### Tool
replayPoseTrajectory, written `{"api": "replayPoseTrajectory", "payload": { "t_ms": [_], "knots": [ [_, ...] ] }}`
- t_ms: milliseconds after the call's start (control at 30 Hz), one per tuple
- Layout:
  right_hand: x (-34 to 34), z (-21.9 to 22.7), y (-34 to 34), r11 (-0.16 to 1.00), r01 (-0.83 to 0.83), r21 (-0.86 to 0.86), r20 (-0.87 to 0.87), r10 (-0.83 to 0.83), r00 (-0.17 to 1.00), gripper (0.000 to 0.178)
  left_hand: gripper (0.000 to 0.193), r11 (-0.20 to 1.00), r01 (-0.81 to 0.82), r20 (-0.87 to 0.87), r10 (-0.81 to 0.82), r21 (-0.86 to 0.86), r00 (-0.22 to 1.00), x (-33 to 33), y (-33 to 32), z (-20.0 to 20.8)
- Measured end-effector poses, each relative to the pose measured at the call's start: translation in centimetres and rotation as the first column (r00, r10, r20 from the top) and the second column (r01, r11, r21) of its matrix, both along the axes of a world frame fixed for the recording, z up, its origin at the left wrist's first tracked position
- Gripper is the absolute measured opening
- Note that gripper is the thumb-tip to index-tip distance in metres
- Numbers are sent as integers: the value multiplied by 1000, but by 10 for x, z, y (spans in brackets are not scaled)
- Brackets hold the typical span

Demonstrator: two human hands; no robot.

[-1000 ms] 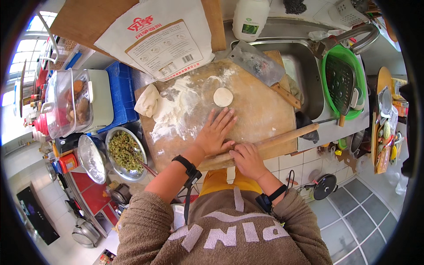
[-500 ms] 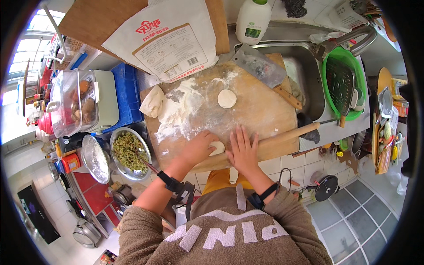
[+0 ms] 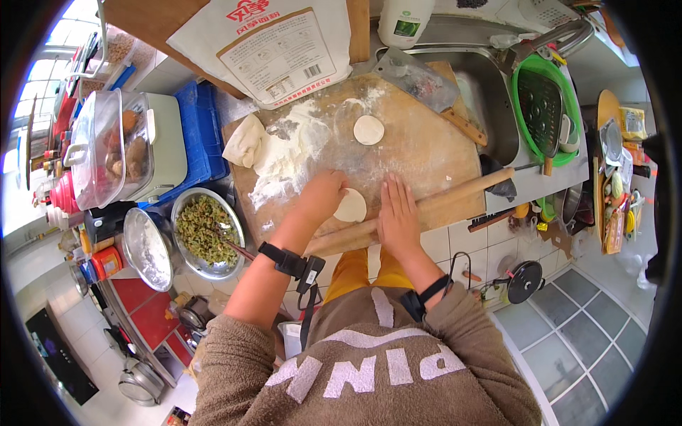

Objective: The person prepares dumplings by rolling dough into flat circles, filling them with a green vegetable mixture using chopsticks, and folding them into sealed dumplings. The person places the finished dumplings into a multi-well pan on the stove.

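A thin round dough wrapper [image 3: 351,205] lies near the front edge of the floured wooden board [image 3: 426,167]. My left hand [image 3: 326,193] has its fingers curled in at the wrapper's left edge and grips it there; the fingertips are partly hidden. The long wooden rolling pin [image 3: 455,195] slants along the board's near side, just in front of the wrapper. Laid flat with fingers stretched out, my right hand [image 3: 398,213] rests its palm on the pin. Farther back sits another dough round [image 3: 369,130]. A lump of dough [image 3: 244,141] stands by the loose flour [image 3: 288,153] at the left.
Left of the board are a steel bowl of chopped filling [image 3: 207,264], a bowl with flour [image 3: 147,248] and a blue crate [image 3: 201,135]. A cleaver [image 3: 419,85] lies at the back right, beside the sink [image 3: 490,92]. A paper flour bag [image 3: 273,50] stands behind.
The rolling pin has come back toward me, off the wrapper, and more of the wrapper shows. My left hand has shifted at its edge. The whole view has also tilted slightly.
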State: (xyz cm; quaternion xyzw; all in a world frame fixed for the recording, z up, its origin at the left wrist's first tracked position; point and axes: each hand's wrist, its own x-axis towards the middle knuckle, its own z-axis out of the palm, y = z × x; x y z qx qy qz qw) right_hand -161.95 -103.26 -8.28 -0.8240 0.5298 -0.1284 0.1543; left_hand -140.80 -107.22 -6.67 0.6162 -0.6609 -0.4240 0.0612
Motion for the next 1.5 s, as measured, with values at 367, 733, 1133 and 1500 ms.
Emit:
{"api": "replayPoseTrajectory", "payload": {
  "t_ms": [367, 733, 1133, 1500],
  "knots": [
    [25, 6, -27, 999, -17, 34, 46, 16, 999, 61, 20, 991, 94, 98, -84, -98, 992, 8, 7, 2],
    [49, -16, -59, 991, 16, -133, 43, -10, 999, 58, 25, 991, 97, 220, -74, -96, 973, 31, 20, 3],
    [68, -13, -68, 980, 61, -189, -129, -87, 988, 64, 22, 996, -8, 184, 25, -91, 983, 23, 27, 10],
    [66, -13, -27, 991, 94, -95, -51, -99, 994, 59, 38, 978, 164, 221, -190, 133, 957, 52, 20, 8]
  ]
}}
